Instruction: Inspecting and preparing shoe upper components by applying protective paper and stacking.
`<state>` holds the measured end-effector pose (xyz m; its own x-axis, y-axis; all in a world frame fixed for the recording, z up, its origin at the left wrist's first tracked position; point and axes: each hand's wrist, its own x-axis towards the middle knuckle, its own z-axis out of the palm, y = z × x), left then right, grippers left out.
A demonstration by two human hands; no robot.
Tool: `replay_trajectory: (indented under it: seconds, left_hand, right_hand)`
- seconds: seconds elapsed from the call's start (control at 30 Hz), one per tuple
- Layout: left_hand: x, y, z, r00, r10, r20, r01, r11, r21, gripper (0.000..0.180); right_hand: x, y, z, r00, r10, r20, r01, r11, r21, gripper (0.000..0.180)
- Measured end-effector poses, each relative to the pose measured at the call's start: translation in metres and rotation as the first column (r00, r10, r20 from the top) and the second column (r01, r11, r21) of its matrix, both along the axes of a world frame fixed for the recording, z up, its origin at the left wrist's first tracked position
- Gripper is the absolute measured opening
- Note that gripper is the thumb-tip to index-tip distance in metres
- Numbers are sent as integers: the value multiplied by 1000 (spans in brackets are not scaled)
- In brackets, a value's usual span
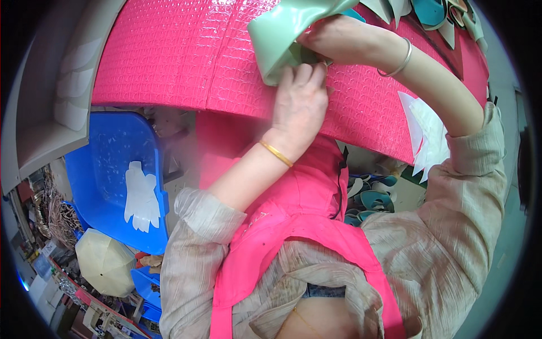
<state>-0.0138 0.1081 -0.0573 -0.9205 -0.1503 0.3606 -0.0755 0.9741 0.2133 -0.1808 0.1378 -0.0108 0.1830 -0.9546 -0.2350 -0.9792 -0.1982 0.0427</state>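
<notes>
A glossy pale green sheet (276, 37), soft and curled over into a fold, is held above the table's near part. My left hand (301, 101) is closed, its bent fingers pressed at the sheet's lower edge. My right hand (333, 40) reaches from the right into the fold and grips the sheet; most of its fingers are hidden by the sheet and by the bent wrist. The two hands are close together. Beneath them lies the pink, embossed shiny table covering (164, 56).
Teal and cream cut pieces (432, 12) lie at the table's far right. White sheets (426, 135) hang over its right edge. To the left stands a blue plastic chair (104, 164) with white glove-shaped pieces (141, 195). Curved teal pieces (375, 200) are below the table.
</notes>
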Motion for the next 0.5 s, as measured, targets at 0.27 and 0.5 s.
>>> replay_trajectory:
  seconds: [0.27, 0.5]
  left_hand:
    - [-13, 5, -4, 999, 9, 50, -12, 999, 50, 36]
    - [-21, 8, -12, 997, 7, -83, 2, 994, 106, 37]
  right_hand:
    - [-3, 7, -11, 983, 96, -158, -117, 984, -133, 21]
    - [-33, 25, -14, 987, -77, -140, 66, 994, -87, 34]
